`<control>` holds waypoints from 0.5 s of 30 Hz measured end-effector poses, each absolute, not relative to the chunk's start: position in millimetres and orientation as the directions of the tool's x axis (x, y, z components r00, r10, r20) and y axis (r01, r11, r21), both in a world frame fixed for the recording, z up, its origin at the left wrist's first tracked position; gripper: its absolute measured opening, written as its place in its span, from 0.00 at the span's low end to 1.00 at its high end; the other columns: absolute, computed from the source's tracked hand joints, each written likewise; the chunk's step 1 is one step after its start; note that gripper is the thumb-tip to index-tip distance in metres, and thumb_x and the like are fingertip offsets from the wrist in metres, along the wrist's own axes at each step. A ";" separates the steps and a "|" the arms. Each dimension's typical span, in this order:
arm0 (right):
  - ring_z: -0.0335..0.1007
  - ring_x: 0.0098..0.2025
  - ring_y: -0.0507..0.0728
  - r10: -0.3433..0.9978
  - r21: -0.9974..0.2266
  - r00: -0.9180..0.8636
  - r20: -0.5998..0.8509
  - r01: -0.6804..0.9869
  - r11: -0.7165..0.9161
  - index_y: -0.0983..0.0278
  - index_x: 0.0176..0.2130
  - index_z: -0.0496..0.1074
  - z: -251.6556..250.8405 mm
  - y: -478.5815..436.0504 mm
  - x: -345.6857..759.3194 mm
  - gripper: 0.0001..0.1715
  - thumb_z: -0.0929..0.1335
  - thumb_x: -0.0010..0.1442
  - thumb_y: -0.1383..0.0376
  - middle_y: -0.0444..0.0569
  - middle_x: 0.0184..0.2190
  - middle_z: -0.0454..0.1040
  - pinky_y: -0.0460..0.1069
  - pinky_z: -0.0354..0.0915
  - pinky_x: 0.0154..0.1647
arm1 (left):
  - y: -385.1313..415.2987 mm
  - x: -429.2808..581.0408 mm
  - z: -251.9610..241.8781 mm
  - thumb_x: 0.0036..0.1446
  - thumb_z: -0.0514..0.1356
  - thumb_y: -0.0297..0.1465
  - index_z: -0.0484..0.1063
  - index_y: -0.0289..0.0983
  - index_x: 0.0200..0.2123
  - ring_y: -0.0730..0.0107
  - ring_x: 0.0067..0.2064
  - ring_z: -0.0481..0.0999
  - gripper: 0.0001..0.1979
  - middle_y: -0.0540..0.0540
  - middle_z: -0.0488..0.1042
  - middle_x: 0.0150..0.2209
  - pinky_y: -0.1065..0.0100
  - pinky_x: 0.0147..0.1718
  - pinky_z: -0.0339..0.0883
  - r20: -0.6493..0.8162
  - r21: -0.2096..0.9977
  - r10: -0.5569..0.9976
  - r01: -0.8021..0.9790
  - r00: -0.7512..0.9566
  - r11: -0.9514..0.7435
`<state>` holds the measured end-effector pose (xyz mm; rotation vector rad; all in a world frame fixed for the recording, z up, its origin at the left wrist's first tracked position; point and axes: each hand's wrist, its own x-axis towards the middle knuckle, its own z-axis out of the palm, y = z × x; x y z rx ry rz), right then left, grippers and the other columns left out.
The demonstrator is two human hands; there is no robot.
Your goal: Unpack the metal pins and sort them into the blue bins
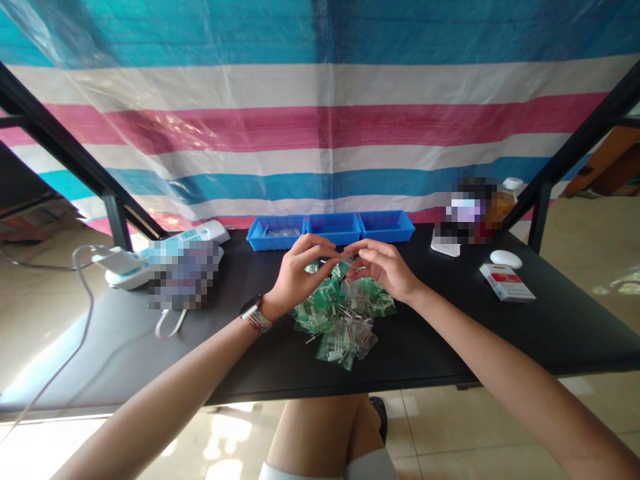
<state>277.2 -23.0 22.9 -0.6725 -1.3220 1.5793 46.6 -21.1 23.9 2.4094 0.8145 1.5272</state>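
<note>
My left hand and my right hand meet above the middle of the black table, fingertips close together. Thumb and fingers of both are pinched at a small clear plastic bag, partly hidden by the fingers. Under and in front of the hands lies a pile of small green-tinted and clear bags with thin, light, rod-like pieces in them. Some loose thin metal pieces show among the bags; their exact kind is too small to tell.
Behind the hands stand three joined blue bins, the left one holding clear plastic. A power strip with a plugged-in charger and cable is at left. At right lie a red-and-white box, a white rounded case and a bottle.
</note>
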 end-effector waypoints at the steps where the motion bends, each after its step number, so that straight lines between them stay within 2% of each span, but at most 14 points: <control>1: 0.82 0.36 0.58 0.899 -0.951 -0.401 0.176 -0.305 0.050 0.62 0.46 0.81 22.3 -23.2 276.8 0.21 0.78 0.59 0.52 0.51 0.45 0.83 0.56 0.81 0.41 | -20.7 47.4 23.9 0.69 0.67 0.36 0.82 0.39 0.40 0.64 0.42 0.80 0.07 0.44 0.81 0.40 0.61 0.45 0.75 0.757 0.499 0.591 0.337 0.280 -0.799; 4: 0.81 0.38 0.58 0.901 -0.962 -0.374 0.219 -0.240 0.134 0.61 0.47 0.81 20.8 -24.4 274.7 0.22 0.80 0.57 0.53 0.49 0.41 0.82 0.54 0.80 0.38 | -19.3 49.1 22.5 0.67 0.68 0.42 0.81 0.38 0.36 0.65 0.35 0.79 0.13 0.46 0.82 0.33 0.64 0.37 0.74 0.635 0.691 0.743 0.274 0.210 -0.669; 8: 0.77 0.31 0.56 0.934 -0.980 -0.313 0.173 -0.152 0.130 0.62 0.41 0.82 19.4 -23.5 273.4 0.20 0.80 0.57 0.51 0.46 0.29 0.79 0.52 0.76 0.34 | -18.6 48.3 20.1 0.66 0.69 0.44 0.82 0.38 0.40 0.63 0.37 0.81 0.14 0.44 0.83 0.36 0.64 0.38 0.77 0.533 0.769 0.795 0.228 0.289 -0.598; 10: 0.75 0.28 0.54 0.946 -0.982 -0.296 0.131 -0.173 0.081 0.63 0.41 0.82 18.9 -21.6 274.0 0.20 0.80 0.56 0.51 0.44 0.27 0.78 0.51 0.75 0.34 | -18.3 46.0 19.3 0.68 0.66 0.42 0.82 0.38 0.49 0.61 0.40 0.83 0.15 0.42 0.84 0.40 0.63 0.41 0.78 0.539 0.757 0.772 0.208 0.336 -0.619; 12: 0.74 0.27 0.53 0.953 -0.974 -0.287 0.093 -0.223 0.028 0.63 0.42 0.82 18.8 -19.8 274.6 0.21 0.81 0.54 0.52 0.45 0.29 0.80 0.50 0.74 0.33 | -17.4 43.1 18.7 0.72 0.62 0.38 0.77 0.39 0.59 0.61 0.44 0.83 0.17 0.40 0.83 0.46 0.61 0.45 0.80 0.596 0.694 0.714 0.212 0.367 -0.688; 15: 0.74 0.27 0.52 0.951 -0.960 -0.304 0.056 -0.279 -0.033 0.62 0.46 0.80 19.3 -19.4 274.1 0.26 0.83 0.51 0.55 0.45 0.33 0.82 0.49 0.74 0.31 | -15.4 40.0 18.4 0.74 0.57 0.31 0.73 0.43 0.66 0.58 0.56 0.80 0.20 0.38 0.78 0.57 0.55 0.55 0.77 0.700 0.489 0.579 0.311 0.418 -0.815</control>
